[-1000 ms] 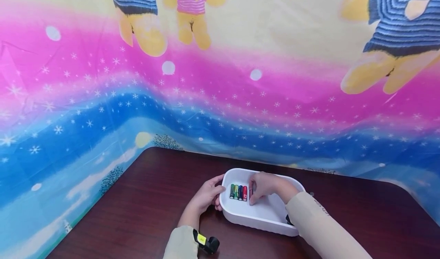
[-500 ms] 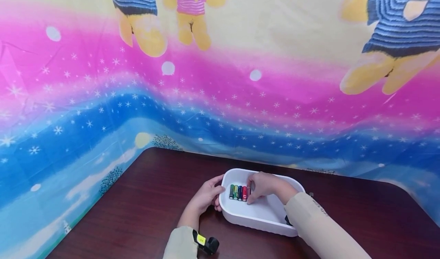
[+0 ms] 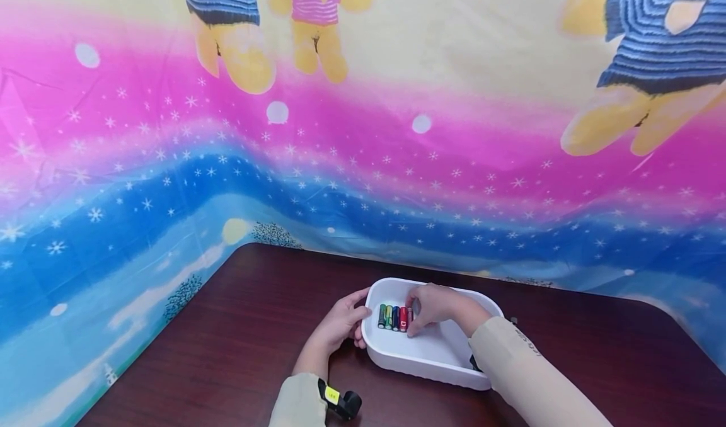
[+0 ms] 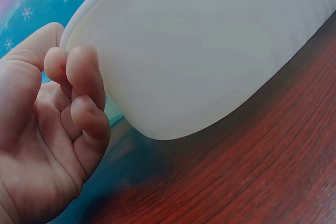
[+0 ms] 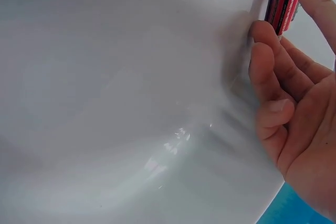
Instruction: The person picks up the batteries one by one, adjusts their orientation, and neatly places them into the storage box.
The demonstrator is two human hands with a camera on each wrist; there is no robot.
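Observation:
In the head view my left hand [image 3: 339, 321] holds the left end of a white plastic tray [image 3: 420, 365], thumb at the rim and the other fingers along the outer wall. My right hand [image 3: 439, 304] reaches inside and pinches a battery [image 5: 282, 6] with red and black stripes between thumb and fingertips. That battery lies at the right end of a row, beside a red battery [image 3: 403, 319]. Further left in the row are a dark blue battery [image 3: 396, 318], a yellow-green battery [image 3: 389, 317] and a dark green battery [image 3: 382, 317]. My right fingers partly cover the pinched one.
The tray stands on a dark red-brown wooden table [image 3: 272, 288]. A printed cloth [image 3: 363, 162] with bears and snowflakes hangs behind and to the left. A black wrist camera [image 3: 343, 404] sits at my left sleeve, and another dark device shows partly by my right sleeve.
My right hand has shifted slightly left, bringing the pinched battery from a small gap up beside the red one. In the last half second hardly anything moved; my left hand stays put.

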